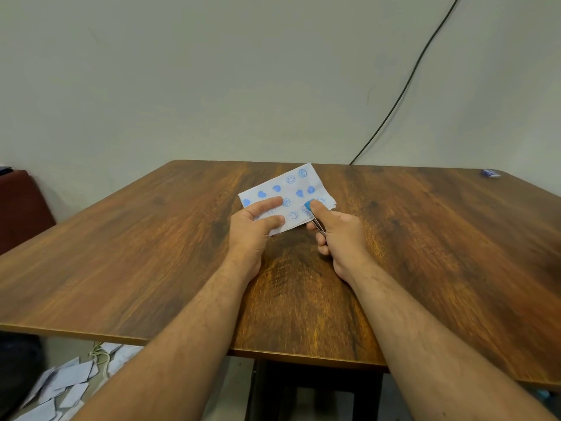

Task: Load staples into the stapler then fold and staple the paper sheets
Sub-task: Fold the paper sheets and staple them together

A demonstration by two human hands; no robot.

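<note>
Folded white paper sheets [293,189] printed with blue hearts and smiley faces lie on the wooden table [151,253] near its middle. My left hand [252,229] grips the paper's near left corner, thumb below and fingers flat on top. My right hand [337,235] is closed around a small stapler [311,209] with a blue top and metal body. The stapler's jaw sits over the paper's near right edge, and my thumb presses on its blue top.
A small blue box [491,173] lies at the table's far right edge. A black cable [403,89] runs down the wall behind the table. Several paper pieces [60,387] lie on the floor at the lower left. A dark red seat [21,205] stands at the left.
</note>
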